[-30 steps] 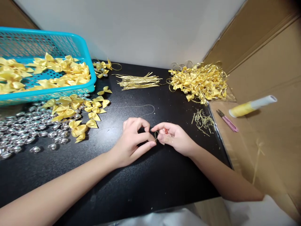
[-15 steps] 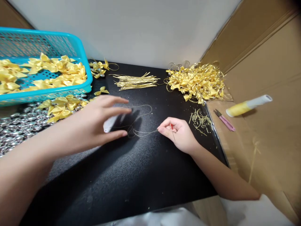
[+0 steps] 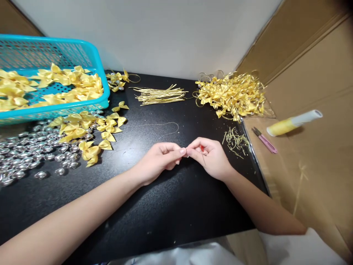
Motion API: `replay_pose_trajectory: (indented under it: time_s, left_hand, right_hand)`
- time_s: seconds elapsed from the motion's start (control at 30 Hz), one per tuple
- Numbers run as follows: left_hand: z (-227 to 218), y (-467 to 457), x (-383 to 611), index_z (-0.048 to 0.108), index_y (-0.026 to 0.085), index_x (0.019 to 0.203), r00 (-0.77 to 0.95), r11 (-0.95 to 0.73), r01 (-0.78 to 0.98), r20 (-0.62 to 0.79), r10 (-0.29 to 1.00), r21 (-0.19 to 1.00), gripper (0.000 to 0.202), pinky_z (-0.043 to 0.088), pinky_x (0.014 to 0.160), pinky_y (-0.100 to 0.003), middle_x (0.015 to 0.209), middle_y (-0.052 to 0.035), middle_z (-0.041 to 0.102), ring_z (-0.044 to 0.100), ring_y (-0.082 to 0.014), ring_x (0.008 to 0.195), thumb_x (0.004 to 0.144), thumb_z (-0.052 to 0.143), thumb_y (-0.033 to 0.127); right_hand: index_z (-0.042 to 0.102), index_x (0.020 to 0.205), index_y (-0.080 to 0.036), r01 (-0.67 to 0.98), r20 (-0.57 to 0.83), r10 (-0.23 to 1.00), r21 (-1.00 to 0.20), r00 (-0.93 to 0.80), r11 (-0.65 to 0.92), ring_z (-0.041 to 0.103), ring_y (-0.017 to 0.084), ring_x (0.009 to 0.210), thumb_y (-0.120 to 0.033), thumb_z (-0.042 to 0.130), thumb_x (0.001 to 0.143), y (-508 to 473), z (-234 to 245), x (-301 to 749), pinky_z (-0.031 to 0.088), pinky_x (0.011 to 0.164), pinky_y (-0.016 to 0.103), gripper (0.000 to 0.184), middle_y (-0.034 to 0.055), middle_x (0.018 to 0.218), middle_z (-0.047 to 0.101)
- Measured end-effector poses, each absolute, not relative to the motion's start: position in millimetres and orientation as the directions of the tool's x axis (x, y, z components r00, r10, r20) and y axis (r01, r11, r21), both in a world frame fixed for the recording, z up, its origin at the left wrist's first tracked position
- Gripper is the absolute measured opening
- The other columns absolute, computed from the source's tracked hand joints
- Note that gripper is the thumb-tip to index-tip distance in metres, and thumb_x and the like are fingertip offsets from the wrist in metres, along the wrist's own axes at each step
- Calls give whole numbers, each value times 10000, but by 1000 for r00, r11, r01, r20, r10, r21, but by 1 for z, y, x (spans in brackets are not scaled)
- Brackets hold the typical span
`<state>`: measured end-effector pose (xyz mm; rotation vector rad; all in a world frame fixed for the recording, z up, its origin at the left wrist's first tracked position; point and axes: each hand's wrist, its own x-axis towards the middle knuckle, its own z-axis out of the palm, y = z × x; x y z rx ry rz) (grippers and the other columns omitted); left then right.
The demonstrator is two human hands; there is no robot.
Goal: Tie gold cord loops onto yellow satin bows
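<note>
Thread (image 3: 178, 127) in a loose curve beyond left hand's grip (image 3: 160, 160)

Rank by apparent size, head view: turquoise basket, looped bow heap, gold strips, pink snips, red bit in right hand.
1. Turquoise basket (cropped)
2. Looped bow heap
3. Gold strips
4. Pink snips
5. Red bit in right hand

Left hand (image 3: 157, 160) tip-to-tip with right hand (image 3: 211, 159)
</note>
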<state>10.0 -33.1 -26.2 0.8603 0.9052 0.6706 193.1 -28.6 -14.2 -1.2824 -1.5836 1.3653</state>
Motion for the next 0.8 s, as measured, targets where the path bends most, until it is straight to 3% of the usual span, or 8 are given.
replay_pose_trajectory:
  time_s: [0.1,0.23,0.37,0.53,0.7,0.8]
  left_hand:
    - [-24,-34,10,608,146,657,461,543,-180,-418,783,820,361,130,434,-190,509,77,343,231,-42,458,694,792,454]
    - [-24,-35,11,624,151,683,452,550,-210,-419,788,808,331,111,428,-192,512,81,323,203,-42,456,707,787,438]
    - [-28,-38,8,647,164,753,426,515,-244,-387,818,822,319,140,427,-187,493,90,297,210,-51,449,752,747,468]
    - [-34,-40,5,653,169,829,366,400,-193,-313,877,896,318,163,428,-183,486,89,306,240,-56,444,808,694,484]
    - [-34,-40,6,669,164,837,356,343,-166,-268,895,925,309,185,418,-171,494,90,295,260,-54,447,817,693,471]
    - [-34,-41,7,681,171,832,340,317,-193,-240,909,929,272,202,414,-159,505,91,295,268,-47,449,810,712,440]
  right_hand:
    - [650,720,-179,230,-114,946,-972,-304,-43,327,80,492,-495,705,769,-29,-15,193,261,457,237,324,-33,545,483]
    - [621,843,-192,219,-96,935,-976,-341,-21,254,72,495,-338,686,796,-29,-16,197,240,485,235,167,-90,549,306]
    - [555,1062,-206,183,-132,886,-982,-444,-54,360,88,589,-196,562,846,-27,-19,205,336,592,249,217,-63,685,380]
    - [564,1043,-188,92,-142,854,-990,-501,-111,394,111,622,-316,417,969,-29,-23,209,353,618,276,209,-44,679,405]
    - [482,1126,-211,-32,-141,841,-982,-522,-185,373,104,596,-331,462,967,-35,-22,200,330,583,262,200,-59,680,403]
    - [460,1057,-211,-165,-137,833,-951,-537,-262,313,92,551,-342,505,943,-36,-21,195,285,552,255,179,-77,643,363]
